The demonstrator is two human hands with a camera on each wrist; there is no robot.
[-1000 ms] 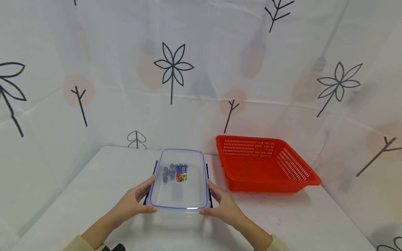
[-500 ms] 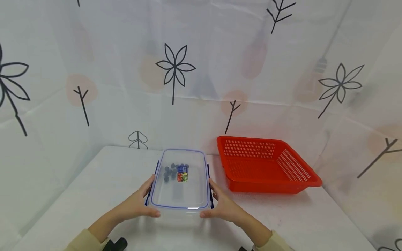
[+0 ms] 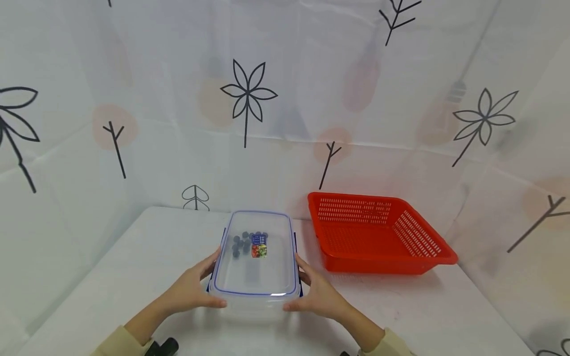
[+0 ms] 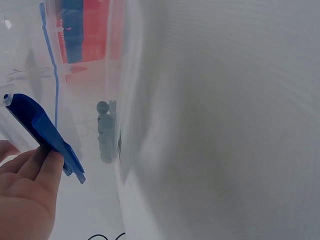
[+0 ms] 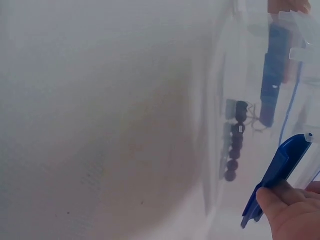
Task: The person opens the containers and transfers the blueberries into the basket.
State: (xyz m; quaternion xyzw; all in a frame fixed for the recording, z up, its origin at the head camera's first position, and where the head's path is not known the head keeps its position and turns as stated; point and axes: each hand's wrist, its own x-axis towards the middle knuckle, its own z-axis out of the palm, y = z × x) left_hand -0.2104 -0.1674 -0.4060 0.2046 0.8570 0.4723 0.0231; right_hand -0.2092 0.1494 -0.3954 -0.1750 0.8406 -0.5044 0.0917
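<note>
A printed cloth [image 3: 169, 74] hangs at twelve o'clock behind the white table [image 3: 151, 257], where a red basket [image 3: 374, 263] sits at about three o'clock from the clear container [image 3: 256, 304]. The container, with its lid [image 3: 276, 274] on, appears to rest on the table. The left hand [image 3: 189, 291] at its eight o'clock and right hand [image 3: 320, 291] at its four o'clock each hold a near corner, thumb and fingers in a wide curve. Their fingers touch the left blue flap [image 4: 47, 130] and right blue flap [image 5: 275, 170], which slant out from the walls, so neither looks latched. A label [image 3: 259, 246] marks the lid's middle; dark berry-like balls [image 3: 242, 243] lie inside toward eleven o'clock. Lifting by those flaps could make the fingers slip or work the lid loose; uneven pressure could tilt the container and set the balls rolling.
</note>
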